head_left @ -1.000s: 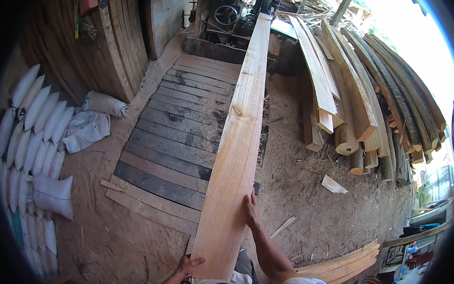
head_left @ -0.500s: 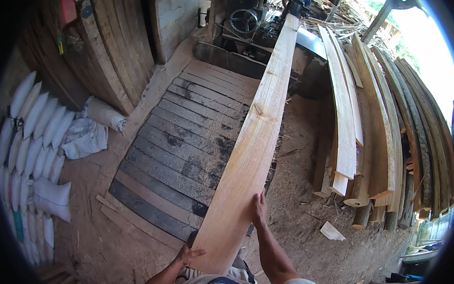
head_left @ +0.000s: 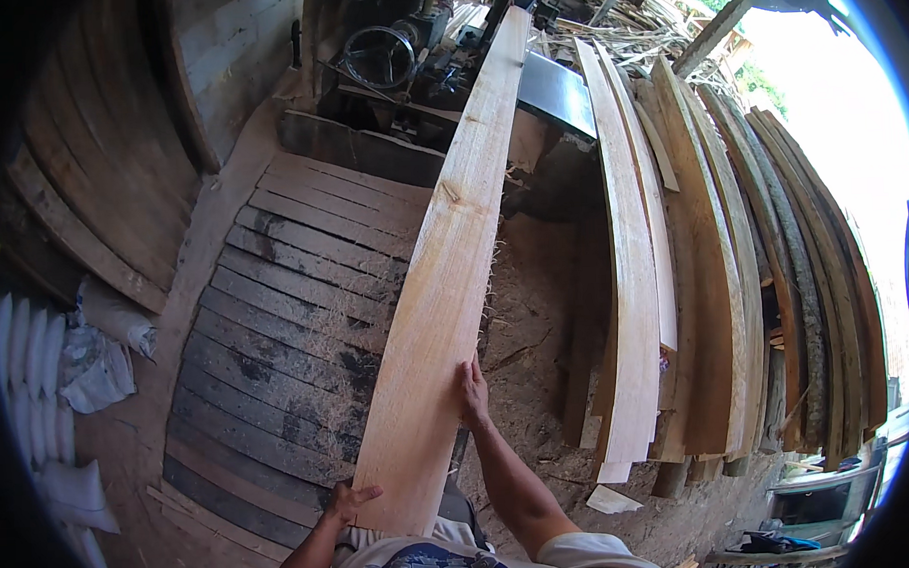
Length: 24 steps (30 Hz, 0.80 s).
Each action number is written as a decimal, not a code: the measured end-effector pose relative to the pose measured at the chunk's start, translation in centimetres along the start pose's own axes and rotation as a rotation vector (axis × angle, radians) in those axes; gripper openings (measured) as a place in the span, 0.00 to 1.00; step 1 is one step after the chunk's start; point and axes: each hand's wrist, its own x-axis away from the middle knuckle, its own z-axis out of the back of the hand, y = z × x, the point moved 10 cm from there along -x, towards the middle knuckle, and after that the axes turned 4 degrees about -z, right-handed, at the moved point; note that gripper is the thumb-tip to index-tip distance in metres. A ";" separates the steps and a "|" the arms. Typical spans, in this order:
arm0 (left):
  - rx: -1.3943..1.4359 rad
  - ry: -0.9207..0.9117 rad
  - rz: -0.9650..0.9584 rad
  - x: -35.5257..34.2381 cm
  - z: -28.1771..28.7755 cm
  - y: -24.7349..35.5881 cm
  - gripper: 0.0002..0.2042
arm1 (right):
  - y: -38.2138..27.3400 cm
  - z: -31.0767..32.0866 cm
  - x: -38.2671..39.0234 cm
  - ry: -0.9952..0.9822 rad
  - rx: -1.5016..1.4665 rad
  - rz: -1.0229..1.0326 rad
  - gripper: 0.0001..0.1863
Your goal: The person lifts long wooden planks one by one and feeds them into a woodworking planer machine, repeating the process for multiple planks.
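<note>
A long, pale wooden plank [head_left: 430,290] stretches from my waist to a machine at the far end. My left hand [head_left: 351,502] grips its near left corner, with the thumb on top and the other fingers hidden beneath. Farther along, my right hand [head_left: 472,392] holds the right edge, its fingers partly hidden under the wood. At the far end the plank lies beside a flat metal table [head_left: 556,90] of the machine, which has a round handwheel [head_left: 378,56].
Sawdust-covered floor slats [head_left: 276,320] lie left of the plank. To the right are stacked sawn planks [head_left: 631,308] and rough timber [head_left: 710,275]. White sacks [head_left: 38,389] are piled at the far left, near large boards [head_left: 100,166]. A wood offcut [head_left: 612,499] lies on the ground.
My view has turned rightward, so the plank, machine and stacks sit farther left in the picture. Both hands keep their hold on the plank. The person beyond the machine is no longer visible.
</note>
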 end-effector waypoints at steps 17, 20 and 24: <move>-0.012 -0.097 0.076 -36.0 -11.3 29.8 0.28 | -15.7 0.5 -35.9 -0.084 0.109 -0.050 0.31; -0.108 -0.076 -0.025 -42.3 -12.5 35.1 0.28 | -18.4 -0.3 -39.1 -0.124 0.115 -0.067 0.32; -0.082 -0.125 -0.055 -50.9 -16.6 43.3 0.30 | -20.9 1.9 -41.7 -0.110 0.271 -0.335 0.36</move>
